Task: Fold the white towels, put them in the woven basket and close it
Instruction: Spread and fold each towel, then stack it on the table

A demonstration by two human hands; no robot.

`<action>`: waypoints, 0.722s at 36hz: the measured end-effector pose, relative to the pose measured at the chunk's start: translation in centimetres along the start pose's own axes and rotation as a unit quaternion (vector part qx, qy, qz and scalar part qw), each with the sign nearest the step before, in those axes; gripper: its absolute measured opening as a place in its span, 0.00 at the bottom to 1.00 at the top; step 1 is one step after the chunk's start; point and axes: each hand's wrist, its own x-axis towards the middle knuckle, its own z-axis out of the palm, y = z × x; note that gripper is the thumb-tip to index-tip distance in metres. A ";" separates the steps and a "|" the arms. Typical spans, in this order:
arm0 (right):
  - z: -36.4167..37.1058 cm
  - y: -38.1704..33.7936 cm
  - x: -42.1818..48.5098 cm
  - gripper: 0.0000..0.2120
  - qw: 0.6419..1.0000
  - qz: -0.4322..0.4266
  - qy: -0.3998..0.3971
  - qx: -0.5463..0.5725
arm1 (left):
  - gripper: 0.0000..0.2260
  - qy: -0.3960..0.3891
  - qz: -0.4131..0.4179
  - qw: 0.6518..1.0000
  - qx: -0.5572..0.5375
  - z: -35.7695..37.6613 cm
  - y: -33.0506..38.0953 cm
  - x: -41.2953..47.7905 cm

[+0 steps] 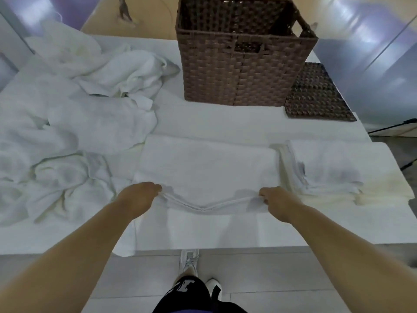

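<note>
On the left of the white-covered table lies a big messy heap of crumpled white towels. It comes right up to the left side of the flat, half-folded white towel in the middle. If that towel is lifted quickly, I think a loose bit of the heap could catch on it and come along too.

The left hand has its fingers curled over the towel's near edge and pinches the layers there. This edge is raised at both hands and dips down in the middle. That dip is the biggest worry: the fold may come out crooked, or the thin layers may slide apart.

Behind the towel stands the tall, square, brown woven basket, open at the top. I cannot tell if any towels are inside it.

The right hand pinches the same near edge, with its fingers curled in the same way. If one hand pulls harder than the other, the towel may twist.

The flat brown woven lid lies on the table right of the basket, close to the table's side. A sweeping arm could push it off.

A small pile of folded white towels sits just beside the middle towel, on the right. A wide fold could bump it and spoil it.
</note>
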 end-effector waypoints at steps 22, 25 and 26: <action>-6.8 -1.1 10.6 0.14 0.991 0.069 0.071 -0.088 | 0.16 0.037 0.051 0.998 0.009 -8.6 -0.3 15.2; -6.5 -0.9 11.8 0.17 0.993 0.056 0.049 -0.092 | 0.18 0.030 0.079 0.996 -0.009 -8.0 -0.5 16.2; -6.4 -0.8 12.2 0.16 0.993 0.055 0.050 -0.097 | 0.18 0.035 0.083 0.996 -0.006 -7.8 -0.5 16.5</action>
